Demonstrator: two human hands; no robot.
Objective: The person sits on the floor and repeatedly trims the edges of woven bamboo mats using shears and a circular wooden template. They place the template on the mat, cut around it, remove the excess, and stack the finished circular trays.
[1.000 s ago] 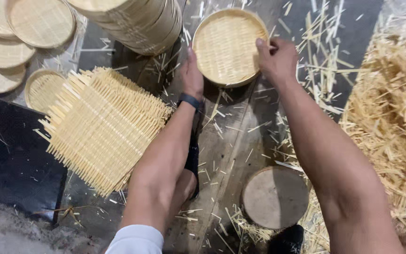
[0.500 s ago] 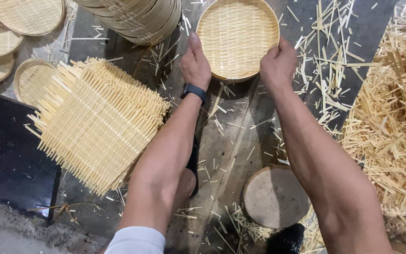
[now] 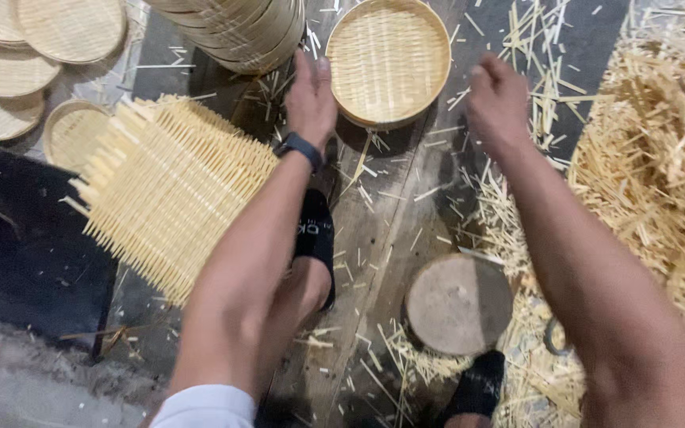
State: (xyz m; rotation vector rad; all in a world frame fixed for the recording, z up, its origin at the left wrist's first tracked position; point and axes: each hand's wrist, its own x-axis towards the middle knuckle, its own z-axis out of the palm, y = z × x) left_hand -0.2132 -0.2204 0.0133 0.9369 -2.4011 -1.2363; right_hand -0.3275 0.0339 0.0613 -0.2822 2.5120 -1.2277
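Note:
A round woven bamboo tray (image 3: 390,59) with a raised rim lies flat on the dark wooden floor at the top centre. My left hand (image 3: 311,95), with a dark watch on the wrist, is stretched out flat just left of the tray's rim, fingertips beside it and holding nothing. To the right of the rim hovers my right hand (image 3: 497,103), fingers loosely curled, a small gap away and empty. Both forearms reach in from the bottom of the view.
A square woven bamboo mat (image 3: 168,202) with loose stick ends lies to the left. A tall stack of round trays (image 3: 239,28) stands at top, flat woven discs (image 3: 17,55) at top left. A heap of bamboo slivers (image 3: 652,174) fills the right. A round wooden block (image 3: 457,303) sits by my black-socked feet.
Both hands were gripping the tray's rim a second ago; now they have come off it and drawn back slightly, and the tray rests on the floor.

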